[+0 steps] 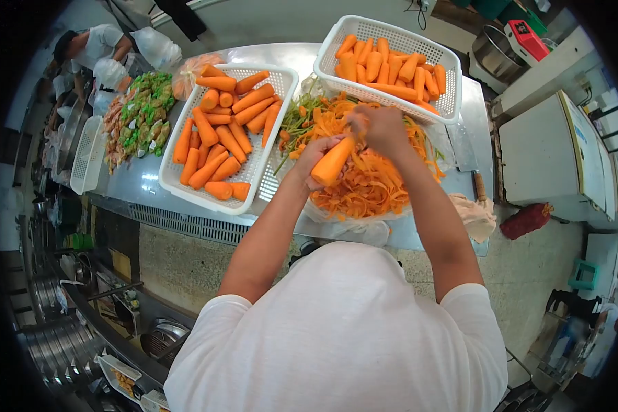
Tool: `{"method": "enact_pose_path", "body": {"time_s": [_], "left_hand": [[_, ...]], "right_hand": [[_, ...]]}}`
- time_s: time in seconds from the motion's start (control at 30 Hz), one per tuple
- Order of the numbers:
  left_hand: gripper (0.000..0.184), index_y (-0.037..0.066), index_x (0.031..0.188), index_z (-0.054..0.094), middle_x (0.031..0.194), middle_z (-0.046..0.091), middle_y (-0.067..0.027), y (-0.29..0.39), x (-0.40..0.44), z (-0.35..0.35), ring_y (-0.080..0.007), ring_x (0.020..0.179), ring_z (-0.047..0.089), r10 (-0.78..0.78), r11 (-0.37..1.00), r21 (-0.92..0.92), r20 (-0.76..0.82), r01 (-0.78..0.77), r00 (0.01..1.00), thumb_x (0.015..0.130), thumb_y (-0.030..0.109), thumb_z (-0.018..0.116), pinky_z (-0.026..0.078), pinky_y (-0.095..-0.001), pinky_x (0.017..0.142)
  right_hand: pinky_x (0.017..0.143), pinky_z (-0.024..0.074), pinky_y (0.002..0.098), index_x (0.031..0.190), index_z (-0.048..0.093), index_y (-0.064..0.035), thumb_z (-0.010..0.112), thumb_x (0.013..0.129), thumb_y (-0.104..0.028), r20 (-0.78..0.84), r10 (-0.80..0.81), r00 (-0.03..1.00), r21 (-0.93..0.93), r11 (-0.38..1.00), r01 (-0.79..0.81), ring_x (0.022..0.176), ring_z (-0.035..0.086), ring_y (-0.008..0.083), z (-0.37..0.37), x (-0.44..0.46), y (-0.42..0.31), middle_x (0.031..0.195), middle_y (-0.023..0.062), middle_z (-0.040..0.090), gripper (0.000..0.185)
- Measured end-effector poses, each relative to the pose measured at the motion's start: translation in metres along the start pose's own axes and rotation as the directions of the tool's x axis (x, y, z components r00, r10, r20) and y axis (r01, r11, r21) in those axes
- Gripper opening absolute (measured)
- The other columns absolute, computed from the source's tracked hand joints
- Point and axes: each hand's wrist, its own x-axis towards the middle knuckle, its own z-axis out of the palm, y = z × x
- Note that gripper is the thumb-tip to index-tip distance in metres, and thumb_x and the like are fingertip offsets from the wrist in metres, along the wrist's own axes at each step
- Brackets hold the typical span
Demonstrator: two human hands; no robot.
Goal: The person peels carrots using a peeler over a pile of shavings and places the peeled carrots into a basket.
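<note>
Metal surface (141, 182), peelings (364, 189) heaped on it. Carrot (334, 165) is above the heap, my left fingers (328, 143) clamped round it; right fingers (361, 121) blurred, can't tell. Probably stiff, light, slick: hold the thick end.

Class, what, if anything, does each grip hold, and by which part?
The left grip holds a carrot by its sides, toward the wider end. The right grip is blurred; whether it holds anything cannot be told.

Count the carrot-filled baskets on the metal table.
2: the first white basket is left of the peelings pile; the second white basket is beyond the pile. Both stand in plain view.
</note>
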Motion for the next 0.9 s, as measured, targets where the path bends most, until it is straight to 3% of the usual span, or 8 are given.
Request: {"method": "enact_pose_path", "body": {"time_s": [0.03, 0.13, 0.3, 0.4, 0.47, 0.57, 0.83, 0.9], "left_hand": [[0.035, 0.009, 0.132, 0.053, 0.094, 0.068, -0.0142, -0.001, -0.004, 0.002, -0.0240, 0.073, 0.071, -0.003, 1.000, 0.001, 0.001, 0.003, 1.000, 0.101, 0.025, 0.048, 0.062, -0.0337, 0.058], [0.033, 0.009, 0.130, 0.054, 0.101, 0.066, -0.0117, 0.001, -0.007, 0.016, -0.0196, 0.074, 0.071, 0.028, 0.999, 0.032, -0.037, -0.027, 0.999, 0.102, 0.025, 0.046, 0.061, -0.0313, 0.057], [0.036, 0.009, 0.131, 0.055, 0.092, 0.068, -0.0144, 0.001, 0.003, 0.031, -0.0240, 0.069, 0.070, 0.026, 0.982, -0.172, -0.296, -0.080, 0.955, 0.100, 0.026, 0.051, 0.061, -0.0331, 0.052], [0.035, 0.010, 0.131, 0.053, 0.095, 0.066, -0.0163, 0.002, 0.000, 0.006, -0.0225, 0.071, 0.070, -0.018, 1.000, 0.015, -0.052, 0.019, 0.999, 0.101, 0.028, 0.050, 0.061, -0.0305, 0.053], [0.036, 0.010, 0.133, 0.051, 0.095, 0.066, -0.0168, 0.003, -0.005, 0.008, -0.0227, 0.070, 0.069, -0.018, 1.000, -0.018, -0.034, 0.018, 0.999, 0.101, 0.028, 0.050, 0.061, -0.0304, 0.053], [0.039, 0.010, 0.135, 0.049, 0.095, 0.066, -0.0177, 0.000, -0.009, 0.011, -0.0237, 0.070, 0.069, -0.010, 0.993, -0.116, 0.028, 0.013, 1.000, 0.101, 0.029, 0.051, 0.061, -0.0319, 0.054], [0.041, 0.015, 0.141, 0.040, 0.097, 0.064, -0.0177, 0.022, 0.018, 0.027, -0.0272, 0.075, 0.066, 0.023, 1.000, 0.010, 0.027, -0.023, 0.999, 0.102, 0.023, 0.051, 0.060, -0.0430, 0.068], [0.041, 0.015, 0.139, 0.043, 0.099, 0.062, -0.0153, 0.035, 0.053, 0.054, -0.0269, 0.073, 0.066, 0.144, 0.979, 0.174, -0.245, -0.103, 0.959, 0.101, 0.021, 0.056, 0.061, -0.0423, 0.067]], "right_hand": [[0.081, 0.0455, 0.0468, 0.107, 0.072, -0.0149, 0.056, 0.096, -0.053, -0.034, 0.221, 0.975, -0.023, 0.975, -0.221, 0.076, 0.070, 0.0311, -0.002, 0.003, 0.017, 0.073, 0.0135, 0.070, 0.043], [0.083, 0.0455, 0.0474, 0.105, 0.073, -0.0141, 0.055, 0.096, -0.053, -0.070, 0.271, 0.960, -0.056, 0.960, -0.275, 0.080, 0.070, 0.0311, -0.022, 0.007, 0.018, 0.076, 0.0132, 0.072, 0.043], [0.084, 0.0453, 0.0469, 0.105, 0.073, -0.0133, 0.056, 0.097, -0.051, 0.044, -0.102, 0.994, -0.006, 0.995, 0.103, 0.080, 0.070, 0.0306, -0.021, -0.022, -0.057, 0.077, 0.0114, 0.072, 0.042], [0.080, 0.0470, 0.0461, 0.106, 0.073, -0.0134, 0.056, 0.097, -0.050, 0.123, -0.176, 0.977, 0.045, 0.984, 0.171, 0.082, 0.070, 0.0309, -0.015, -0.014, -0.042, 0.082, 0.0128, 0.073, 0.042], [0.079, 0.0494, 0.0464, 0.106, 0.073, -0.0124, 0.055, 0.097, -0.050, 0.065, 0.210, 0.976, 0.009, 0.977, -0.211, 0.086, 0.070, 0.0326, -0.015, 0.001, 0.012, 0.087, 0.0142, 0.073, 0.043], [0.079, 0.0516, 0.0465, 0.105, 0.073, -0.0111, 0.054, 0.098, -0.050, -0.058, 0.337, 0.940, -0.097, 0.935, -0.341, 0.088, 0.070, 0.0336, -0.004, -0.011, 0.066, 0.088, 0.0167, 0.073, 0.043], [0.084, 0.0510, 0.0473, 0.098, 0.073, -0.0127, 0.048, 0.101, -0.051, 0.149, 0.451, 0.880, 0.064, 0.884, -0.464, 0.086, 0.069, 0.0359, 0.026, -0.063, 0.035, 0.085, 0.0146, 0.073, 0.046], [0.084, 0.0486, 0.0487, 0.095, 0.072, -0.0128, 0.047, 0.101, -0.052, 0.107, 0.458, 0.882, 0.011, 0.887, -0.462, 0.082, 0.068, 0.0376, 0.035, -0.064, 0.037, 0.079, 0.0151, 0.071, 0.047]]}}
